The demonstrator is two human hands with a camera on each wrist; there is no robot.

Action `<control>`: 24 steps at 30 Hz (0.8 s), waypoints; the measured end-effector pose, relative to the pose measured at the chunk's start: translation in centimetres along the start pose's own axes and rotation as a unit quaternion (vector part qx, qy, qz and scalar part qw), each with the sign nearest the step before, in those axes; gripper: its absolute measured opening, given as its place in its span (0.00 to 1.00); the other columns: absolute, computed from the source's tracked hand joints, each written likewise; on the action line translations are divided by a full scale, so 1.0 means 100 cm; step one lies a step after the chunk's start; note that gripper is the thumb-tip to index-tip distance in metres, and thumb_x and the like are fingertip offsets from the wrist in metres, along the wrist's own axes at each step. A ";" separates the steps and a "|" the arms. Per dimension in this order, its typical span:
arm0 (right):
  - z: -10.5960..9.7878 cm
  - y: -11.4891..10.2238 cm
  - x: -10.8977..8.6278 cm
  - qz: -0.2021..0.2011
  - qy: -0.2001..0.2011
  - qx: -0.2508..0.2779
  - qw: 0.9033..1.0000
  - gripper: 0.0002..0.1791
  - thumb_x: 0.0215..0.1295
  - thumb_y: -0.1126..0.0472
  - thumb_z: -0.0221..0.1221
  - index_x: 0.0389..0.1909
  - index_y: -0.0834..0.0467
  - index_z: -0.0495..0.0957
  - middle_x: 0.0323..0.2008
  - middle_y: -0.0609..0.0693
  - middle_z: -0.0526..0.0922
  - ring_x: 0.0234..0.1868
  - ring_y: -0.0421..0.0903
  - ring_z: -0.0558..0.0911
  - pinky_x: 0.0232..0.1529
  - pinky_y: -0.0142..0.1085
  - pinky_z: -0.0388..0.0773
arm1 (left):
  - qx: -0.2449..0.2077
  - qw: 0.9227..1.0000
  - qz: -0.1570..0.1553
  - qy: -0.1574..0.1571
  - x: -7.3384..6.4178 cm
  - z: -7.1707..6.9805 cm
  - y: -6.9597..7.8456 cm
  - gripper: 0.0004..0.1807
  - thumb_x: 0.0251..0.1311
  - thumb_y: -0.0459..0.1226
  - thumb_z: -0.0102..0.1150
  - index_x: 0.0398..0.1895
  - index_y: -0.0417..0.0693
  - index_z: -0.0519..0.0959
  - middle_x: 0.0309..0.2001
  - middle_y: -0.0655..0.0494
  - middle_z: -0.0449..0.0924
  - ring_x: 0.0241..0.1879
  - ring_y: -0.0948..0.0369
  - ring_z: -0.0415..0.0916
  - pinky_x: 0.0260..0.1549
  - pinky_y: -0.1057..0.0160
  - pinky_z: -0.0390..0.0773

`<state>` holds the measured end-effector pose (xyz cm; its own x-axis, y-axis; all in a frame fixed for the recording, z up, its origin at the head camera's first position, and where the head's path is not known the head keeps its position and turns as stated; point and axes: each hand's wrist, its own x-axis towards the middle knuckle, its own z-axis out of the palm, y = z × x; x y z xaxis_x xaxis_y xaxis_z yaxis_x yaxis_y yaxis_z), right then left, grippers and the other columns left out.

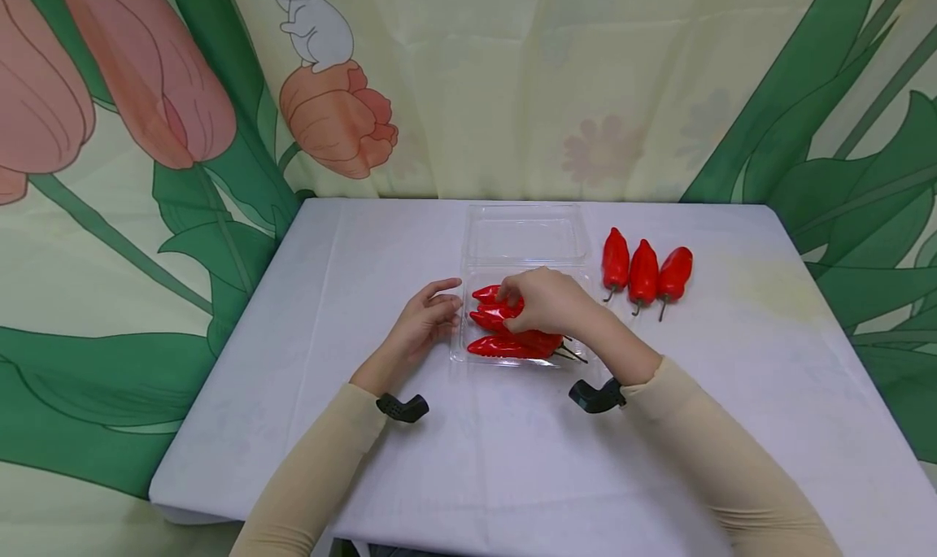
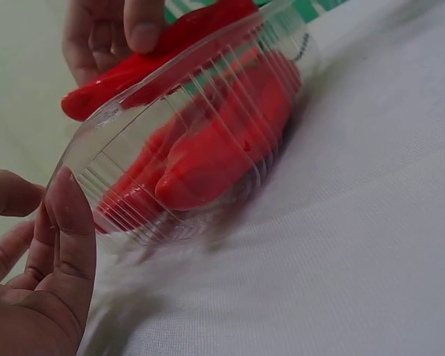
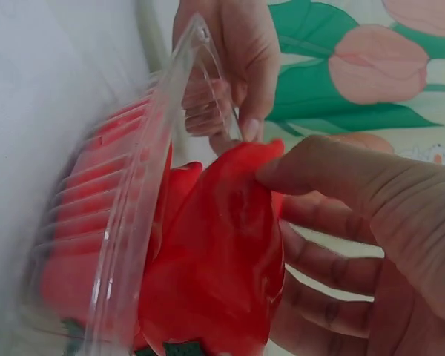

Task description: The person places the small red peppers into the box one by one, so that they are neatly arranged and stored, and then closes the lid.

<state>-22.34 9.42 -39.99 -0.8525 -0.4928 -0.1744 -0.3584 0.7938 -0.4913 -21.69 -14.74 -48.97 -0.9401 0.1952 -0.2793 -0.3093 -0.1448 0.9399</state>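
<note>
1. Glossy red tapered pepper (image 3: pixel 215 245), pinched between the right hand's (image 1: pixel 545 301) thumb and fingers, presumably for control, sits over the clear ribbed plastic box (image 2: pixel 130 137)
2. Left hand's (image 1: pixel 424 321) relaxed fingers touch the box's left rim, gripping nothing, seemingly to steady it
3. Clear lid (image 1: pixel 525 236) lies open on the far side, leaving access from above

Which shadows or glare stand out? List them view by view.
Head: fairly even light, with a soft shadow on the white tablecloth beside the right sleeve; left wrist: dimmer, a blurry shadow by the left hand; right wrist: white glints on the clear container, sheen on the held pepper.
</note>
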 end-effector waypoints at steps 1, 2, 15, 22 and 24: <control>0.001 -0.001 0.000 -0.002 -0.005 0.000 1.000 0.28 0.49 0.54 0.78 0.54 0.52 0.85 0.47 0.51 0.87 0.46 0.50 0.83 0.36 0.38 0.87 | 0.000 1.000 0.000 0.000 0.000 0.000 0.000 0.26 0.72 0.34 0.59 0.72 0.51 0.69 0.42 0.56 0.81 0.29 0.63 0.79 0.35 0.71 0.84; 0.002 -0.001 0.000 -0.004 -0.009 -0.001 1.000 0.27 0.49 0.54 0.78 0.53 0.51 0.85 0.47 0.50 0.87 0.46 0.49 0.83 0.36 0.37 0.87 | 0.000 1.000 -0.001 0.000 0.000 0.000 0.000 0.26 0.72 0.34 0.59 0.72 0.51 0.69 0.43 0.56 0.81 0.29 0.63 0.79 0.35 0.71 0.84; 0.016 0.000 -0.002 -0.047 -0.024 0.016 0.998 0.21 0.55 0.54 0.75 0.50 0.49 0.85 0.44 0.47 0.87 0.44 0.46 0.83 0.40 0.38 0.86 | -0.002 1.000 -0.007 0.001 0.000 0.001 -0.001 0.27 0.72 0.35 0.59 0.72 0.51 0.69 0.43 0.56 0.81 0.29 0.63 0.79 0.35 0.71 0.84; 0.013 0.000 -0.001 -0.056 0.007 0.025 0.998 0.21 0.57 0.55 0.74 0.53 0.50 0.85 0.48 0.47 0.87 0.44 0.46 0.84 0.41 0.38 0.87 | -0.001 1.000 -0.005 0.001 0.000 0.000 0.000 0.27 0.72 0.35 0.60 0.72 0.52 0.69 0.43 0.57 0.82 0.30 0.62 0.79 0.35 0.70 0.84; 0.012 0.000 -0.001 -0.054 0.008 0.022 0.998 0.21 0.58 0.55 0.74 0.53 0.50 0.85 0.48 0.47 0.87 0.43 0.46 0.83 0.40 0.38 0.87 | -0.001 1.000 -0.007 0.004 0.001 0.000 0.000 0.27 0.71 0.35 0.60 0.72 0.53 0.69 0.43 0.57 0.82 0.31 0.62 0.79 0.36 0.70 0.84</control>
<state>-21.77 9.07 -41.02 -0.8160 -0.5686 -0.1047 -0.4315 0.7195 -0.5442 -21.75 -14.72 -48.98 -0.9365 0.1900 -0.2948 -0.3235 -0.1433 0.9353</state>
